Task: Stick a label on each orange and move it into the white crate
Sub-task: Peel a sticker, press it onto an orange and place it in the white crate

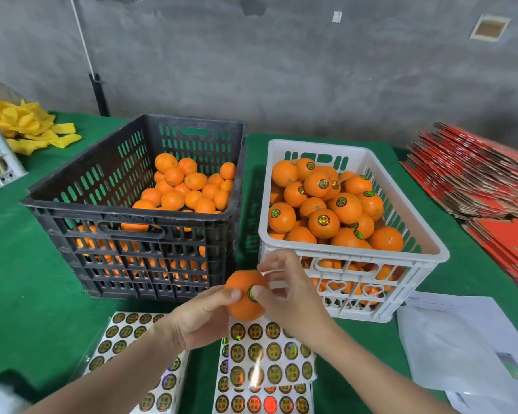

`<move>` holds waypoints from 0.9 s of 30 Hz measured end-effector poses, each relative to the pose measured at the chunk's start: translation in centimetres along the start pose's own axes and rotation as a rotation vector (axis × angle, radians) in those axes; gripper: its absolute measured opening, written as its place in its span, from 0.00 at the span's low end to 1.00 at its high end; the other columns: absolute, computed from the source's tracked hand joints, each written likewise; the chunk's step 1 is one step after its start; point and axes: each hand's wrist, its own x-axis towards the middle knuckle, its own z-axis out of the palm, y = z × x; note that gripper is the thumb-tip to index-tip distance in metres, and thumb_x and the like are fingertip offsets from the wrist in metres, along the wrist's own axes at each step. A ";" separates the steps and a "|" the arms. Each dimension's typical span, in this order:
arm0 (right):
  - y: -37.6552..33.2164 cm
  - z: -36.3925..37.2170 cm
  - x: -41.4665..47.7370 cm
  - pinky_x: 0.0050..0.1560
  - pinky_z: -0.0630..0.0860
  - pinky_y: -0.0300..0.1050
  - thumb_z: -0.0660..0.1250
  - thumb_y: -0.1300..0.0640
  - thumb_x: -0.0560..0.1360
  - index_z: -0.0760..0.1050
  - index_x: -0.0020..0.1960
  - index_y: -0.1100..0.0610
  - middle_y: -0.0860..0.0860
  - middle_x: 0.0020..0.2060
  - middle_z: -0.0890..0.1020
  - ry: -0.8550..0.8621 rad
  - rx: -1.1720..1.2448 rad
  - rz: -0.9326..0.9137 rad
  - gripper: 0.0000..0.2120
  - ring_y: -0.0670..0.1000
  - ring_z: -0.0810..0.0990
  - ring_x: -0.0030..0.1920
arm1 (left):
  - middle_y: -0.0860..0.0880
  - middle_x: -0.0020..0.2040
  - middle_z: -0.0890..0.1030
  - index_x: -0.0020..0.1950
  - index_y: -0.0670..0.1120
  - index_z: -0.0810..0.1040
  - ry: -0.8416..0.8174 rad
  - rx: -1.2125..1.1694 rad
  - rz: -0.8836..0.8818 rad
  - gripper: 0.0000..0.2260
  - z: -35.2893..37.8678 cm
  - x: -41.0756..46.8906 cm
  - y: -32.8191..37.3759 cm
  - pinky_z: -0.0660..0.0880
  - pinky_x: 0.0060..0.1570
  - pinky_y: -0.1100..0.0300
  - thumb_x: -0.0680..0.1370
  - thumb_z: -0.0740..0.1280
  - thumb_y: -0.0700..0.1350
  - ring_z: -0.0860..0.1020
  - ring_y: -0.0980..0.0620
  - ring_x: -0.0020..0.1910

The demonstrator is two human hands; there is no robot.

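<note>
Sheets point(269, 351) lie nearest. Just before the crate point(371, 253), the left hand point(201, 318) curls its fingers round the orange point(243, 309). The right hand point(293, 300) presses its label point(249, 295) by thumb, fingers loose. Light pressure risks a lifting edge.

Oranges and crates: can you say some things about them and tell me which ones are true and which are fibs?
1. The left hand holds an orange in front of the crates. True.
2. The right hand presses a label onto that orange with its thumb. True.
3. The black crate is empty. False: it holds oranges.
4. Nothing in the white crate carries a label. False: many of its oranges show round labels.
5. Sticker sheets lie on the green table. True.
</note>
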 end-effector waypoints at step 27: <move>1.4 -8.1 10.9 0.55 0.66 0.41 0.74 0.55 0.68 0.65 0.70 0.51 0.50 0.65 0.69 -0.113 -0.444 0.086 0.33 0.51 0.69 0.63 | 0.39 0.42 0.84 0.38 0.44 0.86 0.418 0.211 0.122 0.14 0.5 1.3 3.7 0.81 0.41 0.53 0.72 0.66 0.28 0.83 0.42 0.39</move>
